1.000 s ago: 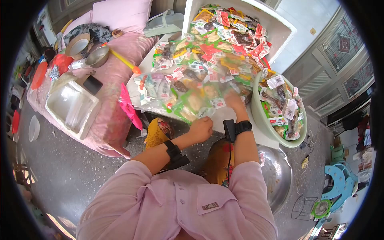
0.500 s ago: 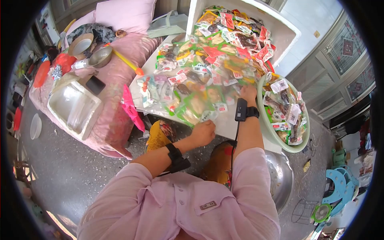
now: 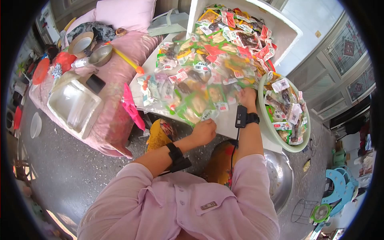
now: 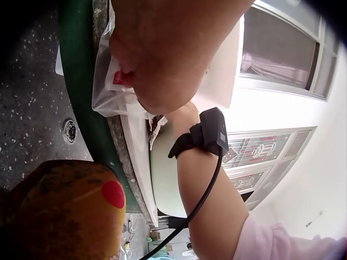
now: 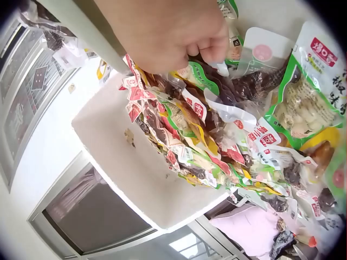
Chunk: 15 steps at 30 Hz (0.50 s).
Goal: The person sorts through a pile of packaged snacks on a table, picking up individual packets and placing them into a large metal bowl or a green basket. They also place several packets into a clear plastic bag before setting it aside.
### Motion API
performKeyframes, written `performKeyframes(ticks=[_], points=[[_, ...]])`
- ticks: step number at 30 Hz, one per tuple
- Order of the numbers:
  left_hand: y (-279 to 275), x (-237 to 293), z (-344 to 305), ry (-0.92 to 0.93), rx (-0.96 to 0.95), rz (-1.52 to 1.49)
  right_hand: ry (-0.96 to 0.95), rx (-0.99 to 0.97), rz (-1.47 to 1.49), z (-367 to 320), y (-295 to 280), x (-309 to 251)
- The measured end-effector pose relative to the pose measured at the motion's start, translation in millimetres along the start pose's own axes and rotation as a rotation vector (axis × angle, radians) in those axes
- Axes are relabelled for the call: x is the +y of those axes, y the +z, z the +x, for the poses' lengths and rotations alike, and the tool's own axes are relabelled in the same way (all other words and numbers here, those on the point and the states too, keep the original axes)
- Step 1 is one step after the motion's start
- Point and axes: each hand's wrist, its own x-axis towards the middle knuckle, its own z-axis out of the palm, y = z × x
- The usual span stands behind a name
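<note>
My left hand (image 3: 204, 132) is at the table's near edge, its curled fingers gripping the edge of a clear plastic bag (image 4: 103, 100) with a small red mark showing beside the fingers. Just beyond it lie green-edged food packets (image 3: 196, 102) with pale contents. My right hand (image 3: 247, 97) is at the right side of the packet pile, close to the pale green basin (image 3: 261, 116). In the right wrist view its fingers (image 5: 217, 50) are curled, pinching the whitish corner of a food packet (image 5: 221, 68); most of that packet is hidden beneath the hand.
A white foam box (image 3: 286, 34) lies on its side at the back, packets spilling from it across the table (image 3: 228, 126). More packets fill the green basin at right. A pink-covered bed (image 3: 114, 100) at left carries another foam box (image 3: 60, 106), bowls and a phone.
My right hand has moved right, from the packets in the middle toward the basin, then stays nearly in place. The left hand keeps its hold at the table edge.
</note>
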Motion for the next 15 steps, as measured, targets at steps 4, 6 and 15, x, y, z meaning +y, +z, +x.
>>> performKeyframes(ticks=[4,6,15], points=[[2,0,0,0.018,0.030,-0.005,0.198,-0.028,0.689,-53,11,-15],[1,1,1,0.006,0.022,-0.009,0.157,-0.053,0.674,-73,12,-13],[0,3,1,0.009,0.011,0.003,0.201,0.096,0.713,-122,5,-4]])
